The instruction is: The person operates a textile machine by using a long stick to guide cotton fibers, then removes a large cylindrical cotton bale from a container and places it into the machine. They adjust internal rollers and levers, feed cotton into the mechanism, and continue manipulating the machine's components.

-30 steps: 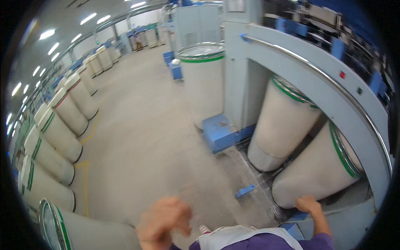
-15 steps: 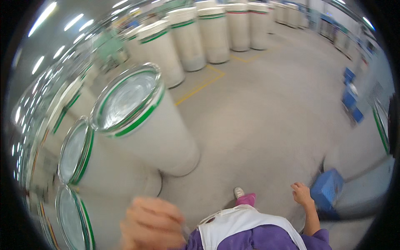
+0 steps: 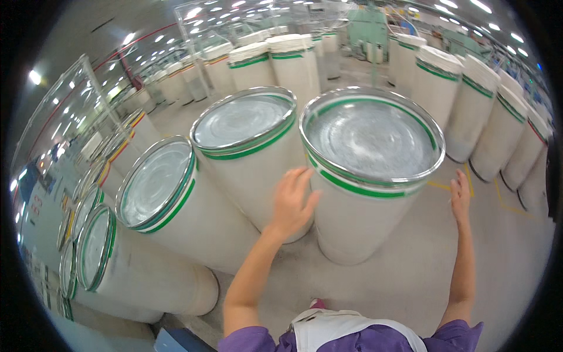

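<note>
Left hand, fingers apart, touches the nearest white can; right hand hangs open beside it, nothing gripped yet.

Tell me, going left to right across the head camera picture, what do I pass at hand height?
Leftmost green-banded can → second can → third can → left hand → big can with the silvery top → right hand → row of filled white cans.

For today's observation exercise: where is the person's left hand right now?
In the head view, the left hand is centre frame, fingers spread, reaching between two white green-banded cans: the nearest can on its right and a second can on its left.
</note>
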The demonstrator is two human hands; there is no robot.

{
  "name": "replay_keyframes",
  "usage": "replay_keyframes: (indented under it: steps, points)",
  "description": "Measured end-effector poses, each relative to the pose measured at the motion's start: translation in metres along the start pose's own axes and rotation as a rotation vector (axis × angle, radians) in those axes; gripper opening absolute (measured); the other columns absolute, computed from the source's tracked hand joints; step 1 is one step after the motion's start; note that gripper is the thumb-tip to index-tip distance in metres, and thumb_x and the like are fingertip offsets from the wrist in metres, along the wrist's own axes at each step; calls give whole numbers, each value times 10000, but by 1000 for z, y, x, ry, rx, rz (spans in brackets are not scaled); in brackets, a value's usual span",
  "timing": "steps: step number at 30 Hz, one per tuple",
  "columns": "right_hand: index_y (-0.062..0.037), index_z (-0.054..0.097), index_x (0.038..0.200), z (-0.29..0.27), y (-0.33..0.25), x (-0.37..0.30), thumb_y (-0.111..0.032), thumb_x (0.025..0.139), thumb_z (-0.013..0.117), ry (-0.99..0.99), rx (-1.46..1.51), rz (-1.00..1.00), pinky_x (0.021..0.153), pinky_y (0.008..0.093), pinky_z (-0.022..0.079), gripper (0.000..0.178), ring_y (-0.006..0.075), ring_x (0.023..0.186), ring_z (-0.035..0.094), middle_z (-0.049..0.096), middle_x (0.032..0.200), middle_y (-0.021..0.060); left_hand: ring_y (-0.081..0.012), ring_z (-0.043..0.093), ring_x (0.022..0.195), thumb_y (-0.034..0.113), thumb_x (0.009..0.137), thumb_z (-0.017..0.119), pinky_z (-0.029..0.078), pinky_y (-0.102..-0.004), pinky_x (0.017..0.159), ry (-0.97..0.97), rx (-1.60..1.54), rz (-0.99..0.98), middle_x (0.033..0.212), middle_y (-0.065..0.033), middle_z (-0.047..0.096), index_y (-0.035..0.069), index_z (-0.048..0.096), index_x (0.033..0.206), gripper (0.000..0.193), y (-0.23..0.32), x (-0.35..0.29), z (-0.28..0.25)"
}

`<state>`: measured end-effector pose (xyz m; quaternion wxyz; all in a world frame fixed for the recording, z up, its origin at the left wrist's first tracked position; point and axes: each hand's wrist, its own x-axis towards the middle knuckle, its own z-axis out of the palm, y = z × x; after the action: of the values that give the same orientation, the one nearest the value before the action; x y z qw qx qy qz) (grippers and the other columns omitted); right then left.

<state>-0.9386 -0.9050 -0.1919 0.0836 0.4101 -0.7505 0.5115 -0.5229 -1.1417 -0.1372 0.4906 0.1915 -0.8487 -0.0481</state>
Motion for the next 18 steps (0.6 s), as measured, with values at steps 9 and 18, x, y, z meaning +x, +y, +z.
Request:
replay_keyframes:
  steps: [9,18]
  points:
    - [39,220,1427,65,62,148,-127,664,447,-260,385,138,1066,327,255,813,263,1323,310,321,1431,171,-266,470,659,236,796,629,364,-375,686,-50,114,97,582,-76,480,58,509,543,332,-29,44,126]
    - [1,217,1443,94,82,246,-250,608,475,-751,555,-105,1130,356,105,909,273,1403,144,199,1504,165,-187,367,474,228,766,576,280,-317,496,52,501,-67,503,-13,358,121,406,502,332,181,-7,166]
